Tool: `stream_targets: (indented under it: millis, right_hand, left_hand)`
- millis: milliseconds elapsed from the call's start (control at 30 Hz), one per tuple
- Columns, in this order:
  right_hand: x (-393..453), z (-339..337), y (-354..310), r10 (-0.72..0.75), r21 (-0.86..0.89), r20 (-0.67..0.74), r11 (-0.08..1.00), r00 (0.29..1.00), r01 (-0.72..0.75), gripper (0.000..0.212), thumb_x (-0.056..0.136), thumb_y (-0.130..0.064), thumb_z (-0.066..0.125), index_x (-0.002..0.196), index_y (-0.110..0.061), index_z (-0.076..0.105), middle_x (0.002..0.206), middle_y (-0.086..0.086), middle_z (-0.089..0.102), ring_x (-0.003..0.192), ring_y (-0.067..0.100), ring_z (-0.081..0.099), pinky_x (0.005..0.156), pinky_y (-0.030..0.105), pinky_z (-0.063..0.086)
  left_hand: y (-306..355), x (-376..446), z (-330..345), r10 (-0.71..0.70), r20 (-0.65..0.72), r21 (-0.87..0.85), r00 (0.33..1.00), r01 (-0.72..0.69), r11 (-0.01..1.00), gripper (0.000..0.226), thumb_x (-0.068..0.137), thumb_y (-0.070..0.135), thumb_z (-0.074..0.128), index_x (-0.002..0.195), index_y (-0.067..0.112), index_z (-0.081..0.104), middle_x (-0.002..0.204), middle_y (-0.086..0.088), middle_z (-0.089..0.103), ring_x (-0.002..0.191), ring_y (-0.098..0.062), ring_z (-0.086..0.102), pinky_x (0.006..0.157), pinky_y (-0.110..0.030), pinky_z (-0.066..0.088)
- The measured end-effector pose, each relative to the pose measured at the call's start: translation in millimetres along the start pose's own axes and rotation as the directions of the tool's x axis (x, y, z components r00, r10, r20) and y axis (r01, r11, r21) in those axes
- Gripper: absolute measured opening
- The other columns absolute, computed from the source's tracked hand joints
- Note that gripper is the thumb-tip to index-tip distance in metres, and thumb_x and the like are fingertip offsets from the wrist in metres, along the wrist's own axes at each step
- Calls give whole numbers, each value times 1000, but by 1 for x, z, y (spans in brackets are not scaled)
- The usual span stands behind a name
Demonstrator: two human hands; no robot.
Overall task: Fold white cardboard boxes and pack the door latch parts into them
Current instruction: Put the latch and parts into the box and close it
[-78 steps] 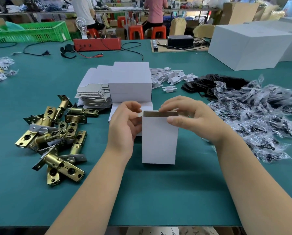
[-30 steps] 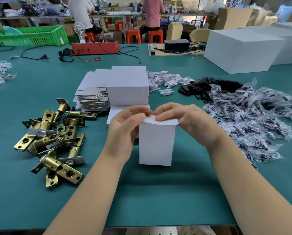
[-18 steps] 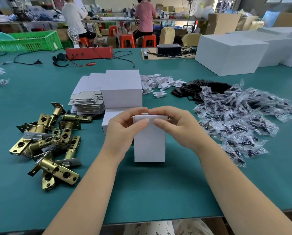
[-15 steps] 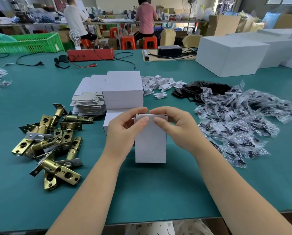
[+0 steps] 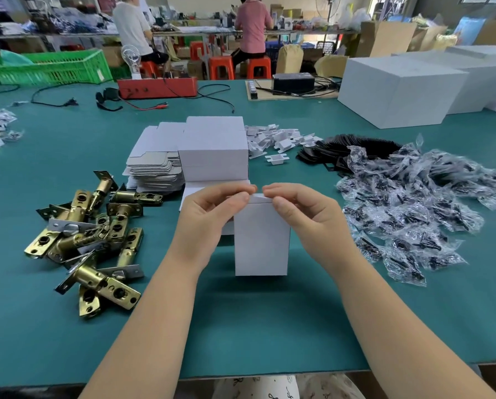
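We have the white cardboard box (image 5: pixel 260 240) standing upright on the green tabletop (image 5: pixel 241 326), right in front of us, with both hands at its top edge. Our left hand (image 5: pixel 209 217) pinches the upper left corner, and our right hand (image 5: pixel 301 214) pinches the upper right corner; each grip is narrow, fingertips curled onto the lid flap, which looks nearly tucked shut.

We judge the box to be light, thin and easily creased: too much squeeze at the grip would likely dent the walls, so pressure belongs along the folded edges and corners, where the card is stiffest. Being empty-looking and tall, it could tip if we push sideways rather than down.

Well left of the left grip lies the pile of brass door latch parts (image 5: pixel 88 237). These look heavy, rigid and smooth; we would take each by its cylindrical body, not the thin faceplate. Beyond the grips sit the stacked flat box blanks (image 5: pixel 154 168), and right of the right grip a heap of small plastic bags (image 5: pixel 413 208).
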State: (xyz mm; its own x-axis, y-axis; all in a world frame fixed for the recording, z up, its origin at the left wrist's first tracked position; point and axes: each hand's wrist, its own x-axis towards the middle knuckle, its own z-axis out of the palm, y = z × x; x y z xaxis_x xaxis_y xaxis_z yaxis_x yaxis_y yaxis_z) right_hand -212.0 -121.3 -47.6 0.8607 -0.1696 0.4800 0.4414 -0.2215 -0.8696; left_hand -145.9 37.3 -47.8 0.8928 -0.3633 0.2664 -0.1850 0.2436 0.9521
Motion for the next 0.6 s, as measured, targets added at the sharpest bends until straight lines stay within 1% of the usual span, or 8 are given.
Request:
stream_targets:
  millis: [67, 167, 300, 367, 400, 467, 533, 600]
  right_hand:
    - [0, -4, 3, -22, -24, 47, 999, 999, 23, 21, 85, -18, 63, 96, -35, 68, 106, -20, 68, 104, 4, 62, 86, 18, 46]
    - [1, -5, 7, -28, -46, 65, 998, 998, 31, 22, 85, -20, 62, 97, -38, 67, 109, -23, 66, 105, 4, 61, 86, 19, 47]
    - [-1, -2, 10, -17, -62, 58, 998, 998, 21, 18, 88, -22, 58, 96, -37, 66, 111, -22, 63, 100, 7, 62, 82, 23, 50]
    - [-1, 0, 10, 6, -75, 48, 997, 999, -3, 20, 87, -22, 59, 98, -38, 63, 112, -23, 61, 100, 6, 61, 78, 23, 51]
    - [-1, 0, 11, 22, -95, 48, 995, 999, -18, 24, 87, -21, 63, 102, -39, 61, 115, -23, 59, 101, 7, 60, 77, 24, 51]
    - [-2, 0, 12, 55, -175, 80, 984, 995, -40, 47, 83, -19, 73, 114, -46, 50, 123, -24, 52, 103, 8, 59, 80, 26, 52]
    - [-5, 1, 14, 92, -238, 124, 969, 988, -60, 78, 75, -22, 80, 126, -57, 32, 134, -26, 41, 110, 8, 56, 84, 26, 52]
    - [-8, 2, 12, 111, -224, 106, 971, 988, -85, 95, 69, -28, 84, 130, -62, 19, 138, -27, 33, 107, 9, 57, 82, 24, 53]
  left_hand:
    - [1, 1, -1, -8, 29, 21, 1000, 7, 1000, 15, 78, 20, 67, 81, 28, 79, 94, 4, 75, 94, -11, 65, 88, -33, 51]
    - [3, 1, -3, -23, 48, 41, 999, 21, 999, 15, 78, 21, 67, 81, 28, 79, 96, 5, 76, 93, -8, 67, 79, -23, 54]
    - [5, 0, -6, -15, 93, 95, 996, 6, 995, 16, 76, 19, 68, 78, 30, 79, 86, 9, 75, 80, -3, 66, 72, -18, 53]
    - [4, -1, -6, -39, 134, 90, 990, 27, 996, 21, 73, 13, 71, 82, 30, 78, 79, 8, 73, 73, -5, 65, 70, -18, 53]
    - [3, -1, -7, -52, 151, 80, 987, 40, 996, 26, 73, 8, 73, 85, 30, 77, 80, 7, 73, 72, -7, 65, 70, -20, 54]
    - [2, -1, -7, -56, 138, 81, 989, 45, 996, 35, 77, -1, 75, 89, 31, 76, 87, 4, 74, 73, -11, 67, 70, -24, 56]
    - [1, 0, -7, -57, 94, 68, 994, 51, 996, 36, 79, -4, 72, 90, 30, 76, 86, 4, 74, 72, -11, 68, 65, -24, 56]
    - [2, 0, -7, -80, 44, -3, 996, 81, 997, 34, 77, -3, 73, 87, 30, 77, 83, 3, 74, 72, -12, 69, 59, -24, 55]
